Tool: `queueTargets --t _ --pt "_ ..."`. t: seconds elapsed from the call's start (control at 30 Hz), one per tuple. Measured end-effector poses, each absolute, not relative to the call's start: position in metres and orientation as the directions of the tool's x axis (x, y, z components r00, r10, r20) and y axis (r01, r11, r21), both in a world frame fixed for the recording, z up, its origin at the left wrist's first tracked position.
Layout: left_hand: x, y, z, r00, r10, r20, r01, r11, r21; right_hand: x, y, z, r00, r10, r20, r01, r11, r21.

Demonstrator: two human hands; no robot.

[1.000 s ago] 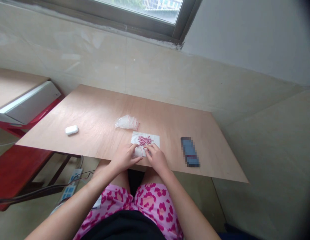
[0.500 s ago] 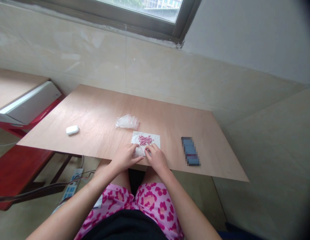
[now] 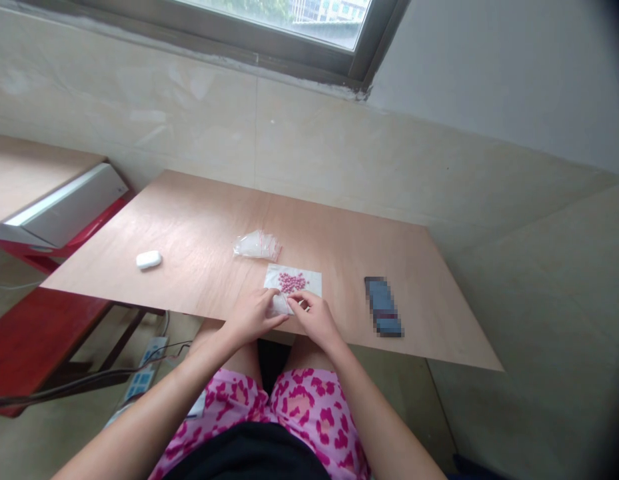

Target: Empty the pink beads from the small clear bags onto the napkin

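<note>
Many small pink beads [image 3: 292, 283] lie in a loose pile on a white sheet [image 3: 315, 275] near the table's front edge. My left hand [image 3: 253, 315] is closed on a small clear zip bag [image 3: 279, 306] over the sheet's near left part. At the mouth of that bag, the fingers of my right hand [image 3: 315, 317] are pinched together. Whatever sits between those fingertips is too small to make out. Just beyond the sheet lies a stack of clear zip bags [image 3: 256, 245] with red lines.
On the wooden table [image 3: 199, 220] a white rounded case [image 3: 148, 260] rests at the left. A dark, pixelated phone [image 3: 384, 307] lies to the right. A red bench [image 3: 44, 340] and cables [image 3: 89, 381] are at the lower left. A wall with a window runs behind.
My right hand's fingertips have shifted slightly left, closer to the bag and my left hand. The whole view has moved a little; the other things stay in place.
</note>
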State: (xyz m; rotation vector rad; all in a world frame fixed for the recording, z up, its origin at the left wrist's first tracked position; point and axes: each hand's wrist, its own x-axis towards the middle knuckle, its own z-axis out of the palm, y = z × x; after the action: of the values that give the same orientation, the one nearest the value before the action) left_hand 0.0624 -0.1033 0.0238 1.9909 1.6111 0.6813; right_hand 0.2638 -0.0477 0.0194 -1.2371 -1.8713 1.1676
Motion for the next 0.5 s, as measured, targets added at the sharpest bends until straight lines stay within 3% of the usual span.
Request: queueTargets --t 0.13,0.23,0.37,0.5 --pt "0.062 -0.103 0.021 0.164 0.983 0.079 0.735 -0.175 0.655 0.277 -0.045 0.017 -0.346 0.928 0.141 0.627 0.34 -0.7" --pt "0.062 -0.103 0.022 0.156 0.984 0.084 0.727 -0.172 0.664 0.282 -0.044 0.01 -0.397 0.903 0.167 0.715 0.418 -0.56" --pt "0.063 -0.102 0.022 0.147 0.986 0.084 0.7 -0.164 0.695 0.281 -0.044 0.006 -0.41 0.9 0.145 0.759 0.425 -0.494" --pt "0.062 -0.1 0.023 0.109 0.994 0.033 0.582 -0.091 0.808 0.281 -0.042 0.007 -0.385 0.911 0.15 0.771 0.406 -0.491"
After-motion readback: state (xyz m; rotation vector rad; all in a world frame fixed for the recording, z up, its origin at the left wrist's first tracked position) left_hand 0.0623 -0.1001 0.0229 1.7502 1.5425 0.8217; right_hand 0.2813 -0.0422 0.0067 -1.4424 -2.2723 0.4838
